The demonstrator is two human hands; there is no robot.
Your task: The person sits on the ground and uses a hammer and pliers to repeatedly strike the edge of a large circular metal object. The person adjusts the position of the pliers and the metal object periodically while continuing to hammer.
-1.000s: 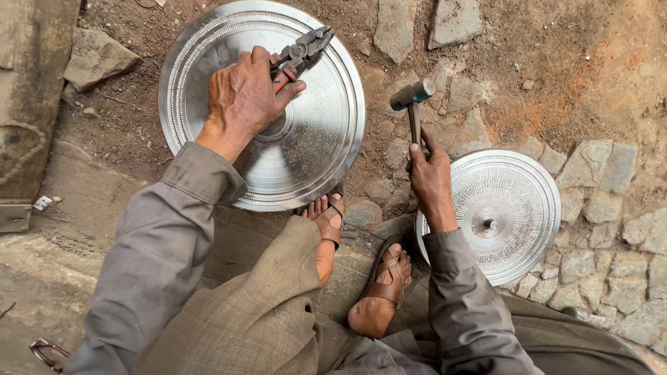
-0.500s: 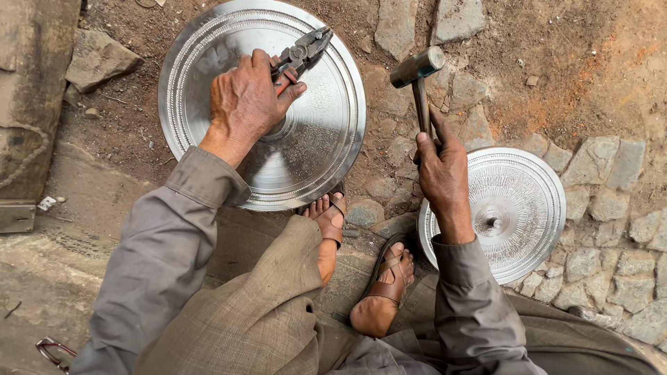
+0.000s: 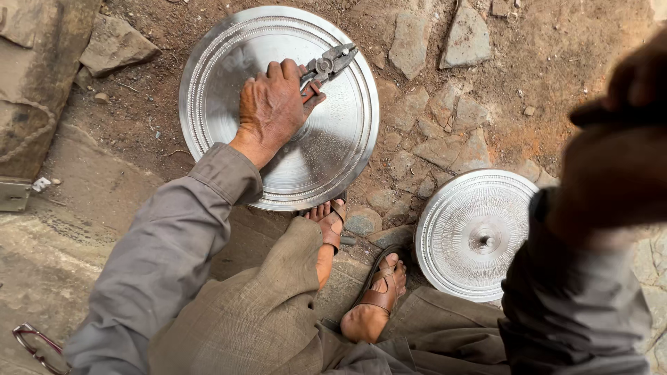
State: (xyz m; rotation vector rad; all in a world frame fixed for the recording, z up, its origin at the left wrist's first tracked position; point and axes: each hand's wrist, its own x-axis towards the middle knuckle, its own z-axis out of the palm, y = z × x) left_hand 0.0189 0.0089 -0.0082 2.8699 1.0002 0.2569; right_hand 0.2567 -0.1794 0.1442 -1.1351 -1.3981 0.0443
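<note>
A large round embossed metal plate (image 3: pixel 229 62) lies on the dirt ground. My left hand (image 3: pixel 272 104) rests on its middle, closed around pliers (image 3: pixel 328 64) whose jaws point to the upper right over the plate. My right hand (image 3: pixel 611 173) is raised close to the camera at the right edge, blurred, closed on a dark hammer handle (image 3: pixel 603 114); the hammer's head is out of sight. A smaller round metal plate (image 3: pixel 458 215) with a central knob lies below it, partly hidden by my right sleeve.
My two feet in brown sandals (image 3: pixel 379 295) sit between the plates, one foot (image 3: pixel 326 229) touching the large plate's lower rim. Loose stones (image 3: pixel 465 38) lie on the ground, and a stone slab (image 3: pixel 35 83) stands at left. A small metal piece (image 3: pixel 14 194) and eyeglasses (image 3: pixel 35 344) lie at left.
My right hand has swung the hammer up from beside the small plate toward the camera, and it now fills the right edge, blurred. The left hand and pliers stay put.
</note>
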